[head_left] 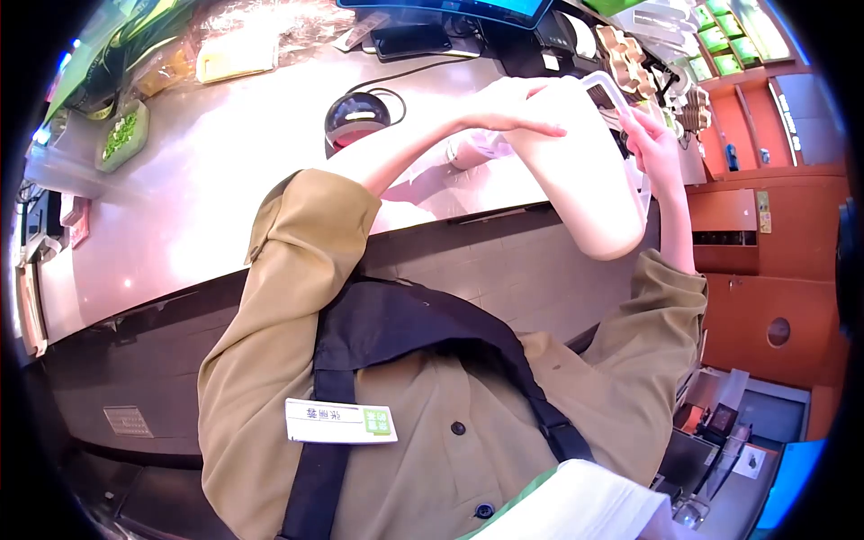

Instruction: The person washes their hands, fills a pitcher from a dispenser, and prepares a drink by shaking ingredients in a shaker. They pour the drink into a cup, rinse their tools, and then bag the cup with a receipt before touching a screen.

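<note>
A cream-white pitcher (589, 184) with a pale handle is held over the counter's front edge, tilted with its base towards me. My right hand (655, 148) has its fingers closed round the handle. My left hand (517, 106) wraps the pitcher's far end from the left, the thumb lying along its side. The far fingers and the pitcher's mouth are washed out by glare, so its contents are hidden. Under my left forearm a pale cup-like thing (468, 151) is on the counter, partly lost in the glare.
A round black device (357, 119) with a cable stands on the steel counter (207, 198). A tub of chopped greens (124, 135) is at the left. Behind are a phone-like black slab (409, 41), a screen (459, 11) and cup carriers (624, 61). Orange cabinets (765, 306) stand to the right.
</note>
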`<state>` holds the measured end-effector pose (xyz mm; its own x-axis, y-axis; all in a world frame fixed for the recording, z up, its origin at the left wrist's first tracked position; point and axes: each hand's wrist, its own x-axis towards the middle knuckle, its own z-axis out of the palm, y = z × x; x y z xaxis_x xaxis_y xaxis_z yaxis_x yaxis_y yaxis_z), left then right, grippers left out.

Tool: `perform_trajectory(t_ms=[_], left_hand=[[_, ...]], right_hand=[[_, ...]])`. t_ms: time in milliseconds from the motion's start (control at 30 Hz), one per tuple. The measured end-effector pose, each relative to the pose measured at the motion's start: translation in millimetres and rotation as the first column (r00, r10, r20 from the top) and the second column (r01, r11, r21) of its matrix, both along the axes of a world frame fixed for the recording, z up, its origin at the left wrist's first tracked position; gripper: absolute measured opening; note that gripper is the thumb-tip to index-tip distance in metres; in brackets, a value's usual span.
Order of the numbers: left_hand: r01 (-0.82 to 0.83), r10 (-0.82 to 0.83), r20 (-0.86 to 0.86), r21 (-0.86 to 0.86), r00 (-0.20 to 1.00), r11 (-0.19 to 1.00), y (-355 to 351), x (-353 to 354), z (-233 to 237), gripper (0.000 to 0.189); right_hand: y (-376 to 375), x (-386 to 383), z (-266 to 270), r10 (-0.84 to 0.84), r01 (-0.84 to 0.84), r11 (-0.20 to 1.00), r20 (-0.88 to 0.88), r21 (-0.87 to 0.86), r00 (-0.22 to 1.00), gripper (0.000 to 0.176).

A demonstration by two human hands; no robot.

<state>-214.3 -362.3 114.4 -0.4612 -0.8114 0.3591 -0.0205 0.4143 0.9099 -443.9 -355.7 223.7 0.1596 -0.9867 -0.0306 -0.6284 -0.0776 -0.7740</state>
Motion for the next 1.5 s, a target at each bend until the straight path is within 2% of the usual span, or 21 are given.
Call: perform_trajectory(t_ms=[100, 300, 467, 767, 1100, 1300, 1500], left_hand=[[0.008, -0.007, -0.044, 0.018, 0.999, 1.0, 1, 3, -3, 0.08], [-0.045, 0.045, 0.011, 0.016, 0.999, 0.999, -5, 8, -5, 0.08], [-0.06, 0.06, -0.017, -0.009, 0.998, 0.998, -8, 13, -4, 0.079], [-0.055, 0.058, 0.034, -0.088, 0.998, 0.995, -22, 11, 3, 0.078], [-0.015, 0.02, 0.034, -0.132, 0.999, 0.991, -22, -3, 19, 0.074], [0.01, -0.011, -0.004, -0.113, 1.0, 0.994, -17, -10, 20, 0.082], [-0.006, 0.018, 0.076, -0.157, 0.997, 0.988, -18, -10, 21, 0.086]], right_hand=[[-6, 4, -1, 0.012, -0.012, 1.0, -0.038, -0.004, 0.999, 0.033], [-11, 12, 2, 0.035, -0.035, 0.999, -0.048, 0.006, 0.998, 0.033], [-15, 22, 5, 0.06, -0.062, 0.998, -0.052, -0.034, 0.997, 0.027], [-19, 14, 4, 0.042, -0.043, 0.995, -0.003, -0.093, 0.999, 0.032], [-8, -1, 5, -0.012, 0.019, 0.986, 0.045, -0.166, 0.999, 0.026], [2, -7, 11, -0.043, 0.046, 0.991, 0.028, -0.129, 0.999, 0.028], [9, -12, 6, -0.045, 0.053, 0.992, 0.064, -0.117, 0.997, 0.029]])
